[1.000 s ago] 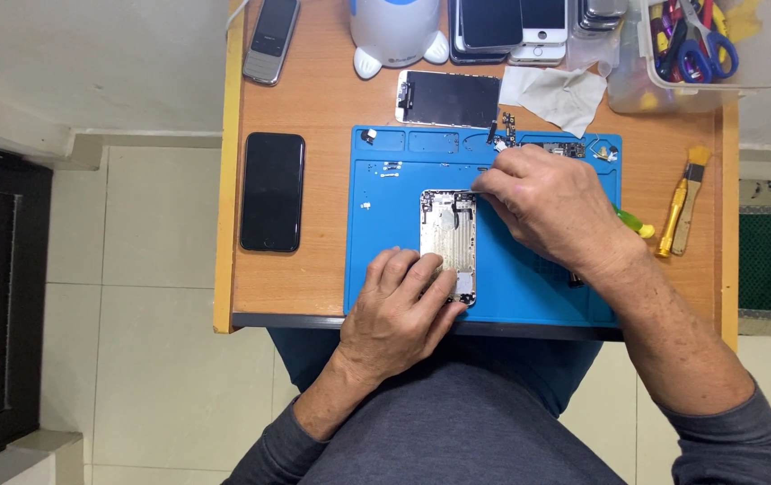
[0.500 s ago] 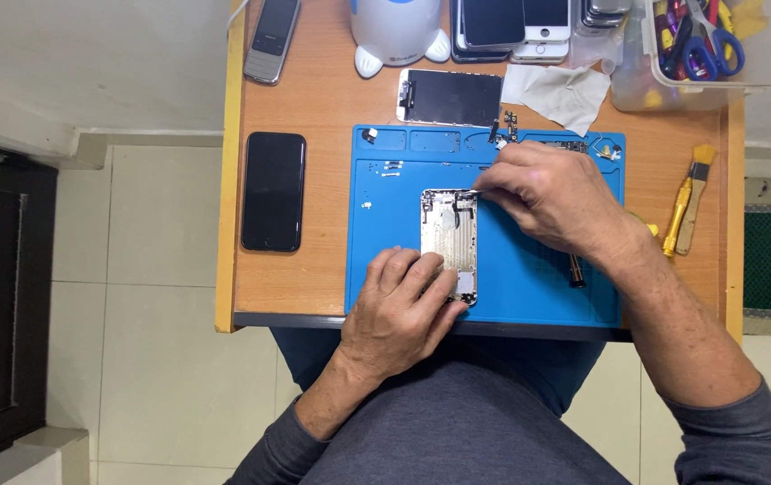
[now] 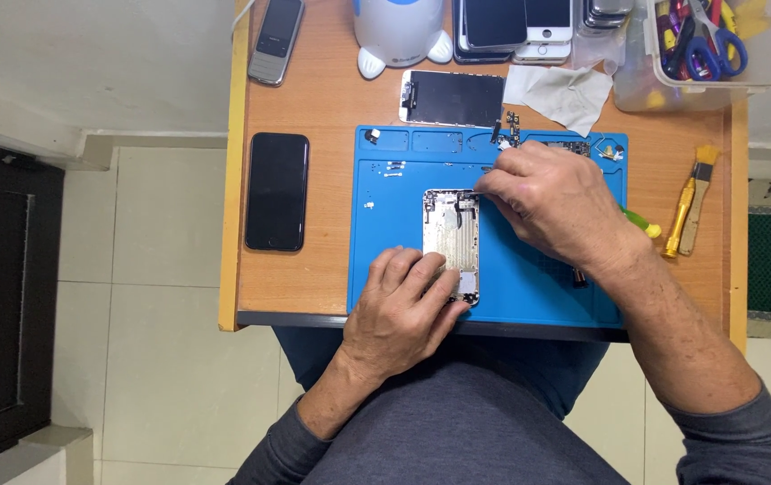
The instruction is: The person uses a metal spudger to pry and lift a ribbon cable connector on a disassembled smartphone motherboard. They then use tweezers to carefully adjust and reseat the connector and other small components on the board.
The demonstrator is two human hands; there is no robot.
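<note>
Two hands at an opened phone body on a blue mat.

Nearest the person, the left hand lies flat on the lower end of the opened phone body, fingers spread and pressing it down, not curled round it. The body's long axis runs away from the person, in the middle of the blue work mat on the counter. The right hand comes in from the right, fingers pinched together at the upper right corner; whether they hold a tool I cannot tell. Farther off lies a detached black screen; a black phone lies left.
</note>
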